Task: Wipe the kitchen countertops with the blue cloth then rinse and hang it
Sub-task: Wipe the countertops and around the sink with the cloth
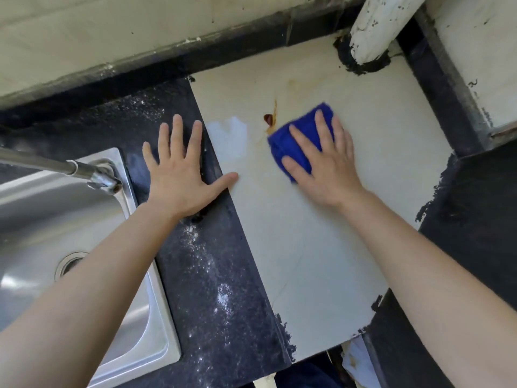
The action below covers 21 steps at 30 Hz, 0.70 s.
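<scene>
- A steel sink (42, 219) is set into the bench (321, 233) at far left, under a faucet (70, 168).
- The left hand (179, 175) is laid flat, fingers spread wide, on the dark strip.
- A brown stain (270, 120) is seen just beside the blue cloth (296, 144).
- The cloth is pressed onto the pale surface by the right hand (327, 163), fingers straight.

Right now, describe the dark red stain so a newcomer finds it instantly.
From the steel sink, go right past the dark counter to the pale slab. The stain sits just left of the blue cloth: the only reddish-brown blot, trailing an orange streak.
</scene>
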Each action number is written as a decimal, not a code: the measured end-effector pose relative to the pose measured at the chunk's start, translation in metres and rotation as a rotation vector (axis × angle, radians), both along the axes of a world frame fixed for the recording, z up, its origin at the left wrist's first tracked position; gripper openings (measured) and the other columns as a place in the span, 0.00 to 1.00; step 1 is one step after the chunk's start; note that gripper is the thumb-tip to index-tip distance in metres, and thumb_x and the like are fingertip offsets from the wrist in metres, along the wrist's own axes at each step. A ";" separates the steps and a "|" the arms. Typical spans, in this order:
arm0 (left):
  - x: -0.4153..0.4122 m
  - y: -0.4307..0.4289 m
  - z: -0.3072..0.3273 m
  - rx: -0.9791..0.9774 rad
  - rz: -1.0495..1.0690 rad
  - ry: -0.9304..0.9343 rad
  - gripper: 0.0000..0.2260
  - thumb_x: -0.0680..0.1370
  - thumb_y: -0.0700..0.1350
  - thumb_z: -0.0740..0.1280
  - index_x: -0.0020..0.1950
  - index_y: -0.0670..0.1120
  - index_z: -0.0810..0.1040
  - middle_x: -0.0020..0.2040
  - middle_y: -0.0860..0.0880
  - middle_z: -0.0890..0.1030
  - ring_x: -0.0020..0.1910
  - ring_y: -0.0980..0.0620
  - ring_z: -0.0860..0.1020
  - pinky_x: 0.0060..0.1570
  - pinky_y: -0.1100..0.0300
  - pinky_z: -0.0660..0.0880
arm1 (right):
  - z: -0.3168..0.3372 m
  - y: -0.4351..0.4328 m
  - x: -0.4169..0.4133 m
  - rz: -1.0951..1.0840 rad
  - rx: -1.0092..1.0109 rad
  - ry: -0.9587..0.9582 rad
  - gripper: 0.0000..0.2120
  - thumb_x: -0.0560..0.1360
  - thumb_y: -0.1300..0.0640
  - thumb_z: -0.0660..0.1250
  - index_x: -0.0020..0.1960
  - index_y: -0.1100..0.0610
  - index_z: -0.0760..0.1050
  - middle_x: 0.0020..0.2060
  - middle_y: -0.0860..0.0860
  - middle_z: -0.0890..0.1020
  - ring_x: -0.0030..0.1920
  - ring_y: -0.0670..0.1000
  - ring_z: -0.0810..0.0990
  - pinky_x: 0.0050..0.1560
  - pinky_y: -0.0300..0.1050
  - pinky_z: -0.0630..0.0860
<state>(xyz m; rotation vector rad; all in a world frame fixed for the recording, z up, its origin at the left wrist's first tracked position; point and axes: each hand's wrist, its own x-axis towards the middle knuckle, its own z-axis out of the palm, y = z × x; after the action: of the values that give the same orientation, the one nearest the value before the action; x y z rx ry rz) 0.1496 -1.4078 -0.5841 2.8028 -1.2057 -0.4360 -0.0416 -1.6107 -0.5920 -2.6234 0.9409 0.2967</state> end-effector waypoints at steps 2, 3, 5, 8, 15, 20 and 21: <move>0.000 0.005 -0.002 0.012 0.045 0.031 0.52 0.68 0.81 0.52 0.82 0.51 0.45 0.83 0.46 0.44 0.81 0.43 0.43 0.76 0.34 0.45 | 0.000 -0.027 0.048 -0.039 -0.009 -0.001 0.32 0.81 0.32 0.47 0.82 0.39 0.46 0.82 0.55 0.38 0.80 0.61 0.35 0.79 0.59 0.35; 0.001 0.005 -0.004 0.019 0.063 0.048 0.53 0.67 0.82 0.51 0.82 0.50 0.46 0.83 0.46 0.44 0.81 0.44 0.42 0.76 0.34 0.45 | -0.001 -0.036 0.072 -0.054 -0.016 0.003 0.32 0.81 0.32 0.46 0.82 0.40 0.45 0.82 0.55 0.38 0.80 0.62 0.35 0.79 0.60 0.36; 0.003 0.004 -0.006 0.016 0.080 0.070 0.54 0.66 0.82 0.52 0.82 0.50 0.46 0.83 0.47 0.44 0.81 0.46 0.41 0.76 0.35 0.43 | -0.005 -0.037 0.109 -0.104 -0.033 -0.002 0.32 0.81 0.33 0.46 0.82 0.42 0.46 0.82 0.56 0.39 0.80 0.63 0.36 0.79 0.61 0.36; 0.001 0.004 -0.007 -0.006 0.099 0.087 0.53 0.67 0.81 0.55 0.82 0.50 0.46 0.83 0.49 0.42 0.81 0.48 0.39 0.76 0.37 0.40 | -0.011 -0.009 0.123 -0.105 -0.056 -0.055 0.31 0.82 0.35 0.46 0.82 0.44 0.49 0.82 0.58 0.42 0.80 0.64 0.38 0.79 0.62 0.37; 0.001 0.006 -0.008 -0.018 0.111 0.107 0.54 0.67 0.82 0.54 0.82 0.52 0.45 0.83 0.50 0.42 0.81 0.48 0.38 0.76 0.37 0.39 | -0.006 0.017 -0.014 0.278 -0.025 -0.089 0.29 0.81 0.34 0.52 0.81 0.42 0.57 0.82 0.53 0.49 0.82 0.58 0.43 0.80 0.57 0.41; 0.001 0.002 -0.007 -0.038 0.117 0.120 0.54 0.66 0.82 0.53 0.82 0.52 0.47 0.83 0.49 0.43 0.81 0.48 0.39 0.76 0.37 0.39 | 0.001 -0.045 0.012 0.084 -0.049 -0.036 0.31 0.81 0.31 0.49 0.81 0.40 0.54 0.83 0.52 0.46 0.81 0.57 0.42 0.80 0.55 0.41; 0.002 0.001 -0.006 -0.032 0.114 0.126 0.54 0.66 0.82 0.53 0.82 0.52 0.46 0.83 0.49 0.43 0.81 0.48 0.39 0.76 0.37 0.39 | 0.001 -0.058 0.034 0.000 -0.055 -0.032 0.31 0.81 0.31 0.49 0.81 0.40 0.53 0.82 0.53 0.45 0.81 0.58 0.41 0.80 0.55 0.40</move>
<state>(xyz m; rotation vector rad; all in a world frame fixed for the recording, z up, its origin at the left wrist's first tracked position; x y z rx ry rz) 0.1513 -1.4063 -0.5904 2.7528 -1.0133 -0.5694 -0.0078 -1.6689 -0.5907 -2.6701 0.9510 0.2314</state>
